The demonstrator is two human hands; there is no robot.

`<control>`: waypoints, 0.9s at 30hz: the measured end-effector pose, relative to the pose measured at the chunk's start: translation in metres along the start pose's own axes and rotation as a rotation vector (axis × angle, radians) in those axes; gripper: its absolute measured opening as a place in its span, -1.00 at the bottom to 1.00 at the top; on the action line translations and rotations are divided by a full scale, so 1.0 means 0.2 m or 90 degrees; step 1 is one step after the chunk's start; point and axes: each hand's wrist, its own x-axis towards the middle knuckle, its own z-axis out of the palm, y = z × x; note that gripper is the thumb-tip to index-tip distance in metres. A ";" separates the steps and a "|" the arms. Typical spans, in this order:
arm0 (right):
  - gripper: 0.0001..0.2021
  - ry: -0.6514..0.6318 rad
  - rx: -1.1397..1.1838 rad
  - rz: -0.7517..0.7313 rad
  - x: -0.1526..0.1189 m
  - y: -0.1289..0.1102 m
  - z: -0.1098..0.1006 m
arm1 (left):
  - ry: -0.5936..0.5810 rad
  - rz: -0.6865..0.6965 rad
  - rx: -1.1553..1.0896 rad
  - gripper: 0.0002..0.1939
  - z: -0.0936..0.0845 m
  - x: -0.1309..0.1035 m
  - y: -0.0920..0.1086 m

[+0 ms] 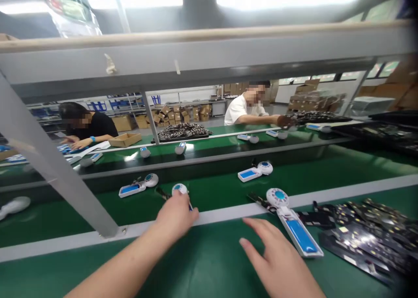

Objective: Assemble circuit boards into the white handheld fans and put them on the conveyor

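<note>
My left hand (178, 213) reaches over the lower green belt, fingers curled down on a white round-headed device (179, 188); most of the device is hidden under the hand. My right hand (274, 250) is open, thumb and fingers apart, just left of another such device (298, 232). That one has a round head with a blue centre and a long white body with a blue rectangular block inside. It lies tilted across the pale rail, with black circuit boards (263, 202) beside its head.
A pile of black circuit boards (369, 232) covers the right of the bench. More white devices (254, 172) lie on the lower belt and others on the far belt. A slanted grey post (62, 167) stands at left; a shelf beam (209, 54) crosses above. Two people work opposite.
</note>
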 end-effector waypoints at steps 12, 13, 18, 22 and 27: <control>-0.23 -0.298 0.041 0.102 -0.15 -0.34 0.18 | 0.030 0.462 0.083 -0.40 -0.05 -0.15 -0.11; -0.35 -0.267 0.026 0.092 -0.15 -0.35 0.21 | 0.018 0.482 0.087 -0.33 -0.05 -0.09 -0.11; -0.77 -0.218 0.011 -0.014 -0.09 -0.30 0.25 | -0.043 0.534 0.070 -0.24 -0.05 0.20 0.00; -0.61 -0.267 0.020 -0.049 -0.08 -0.24 0.22 | -0.147 0.612 0.086 -0.49 -0.03 0.30 0.14; -0.83 -0.272 -0.043 -0.041 -0.03 -0.11 0.12 | -0.208 0.531 0.149 -0.57 -0.01 0.20 0.24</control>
